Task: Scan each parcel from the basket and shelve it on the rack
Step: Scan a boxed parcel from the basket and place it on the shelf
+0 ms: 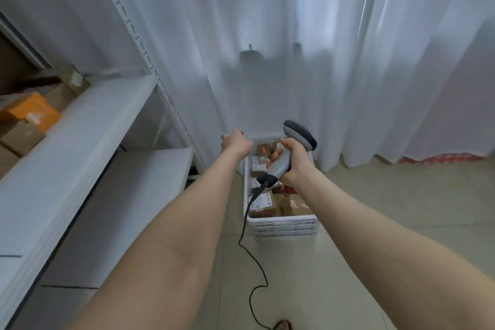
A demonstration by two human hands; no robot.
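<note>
Head view, looking down along both bare forearms.

Right hand [296, 165]: fingers wrapped tight round the handle of a grey barcode scanner [288, 151]; scanner head dark-faced, tilted up and away toward the curtain [267, 35]; handle base points down to the left. A black cable [247, 218] leaves the handle base, hangs across the near left corner of the basket and runs in loose curves over the tiled floor [388, 209] toward the bottom edge of the frame.

Left hand [236, 143]: seen from the back, fingers curled under; it sits at the far left corner of the basket [284, 225]; cannot tell whether it grips the rim or holds nothing.

Basket: white, perforated walls, standing on the floor just in front of the curtain and just right of the rack's lower shelf; the right hand and scanner hang above its middle. Inside: several brown cardboard parcels [263, 205] with white labels, packed close together; something red shows under the right wrist, too hidden to identify.

Rack [67, 142]: white, slotted upright posts, at the left of the frame. On the middle shelf, far left: an orange parcel [29, 112] lying on top of brown boxes [20, 138], touching them; further brown boxes behind, blurred.
</note>
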